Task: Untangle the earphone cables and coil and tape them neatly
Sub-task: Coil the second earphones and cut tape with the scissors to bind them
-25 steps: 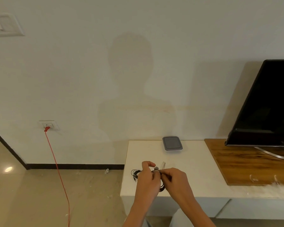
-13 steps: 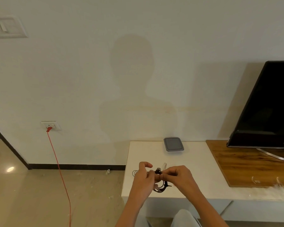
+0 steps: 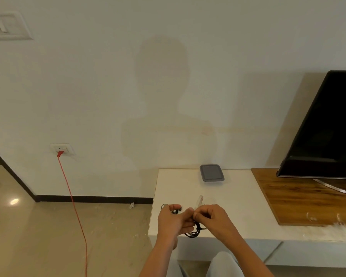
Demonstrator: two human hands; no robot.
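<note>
Lower centre of the frame, over the tabletop's [image 3: 178, 186] front edge, the left hand [image 3: 173, 219] grips the bundled black earphone cable [image 3: 194, 233] and the right hand [image 3: 215, 218] pinches it. Light, limp and springy, it likely holds best across the coil's middle.

Desk [image 3: 238, 196] open between the hands and grey lidded box [image 3: 211, 172] at the wall; TV [image 3: 326, 128] on wooden board [image 3: 300, 198] blocks right.

Counted two hands: left hand [image 3: 173, 220], right hand [image 3: 212, 218]. Counted one each of cable bundle [image 3: 194, 233], tape strip [image 3: 199, 200], grey box [image 3: 211, 172], TV [image 3: 328, 126], board [image 3: 308, 198], red cord [image 3: 72, 200], socket [image 3: 61, 149], switch plate [image 3: 8, 26], surface [image 3: 178, 186].
</note>
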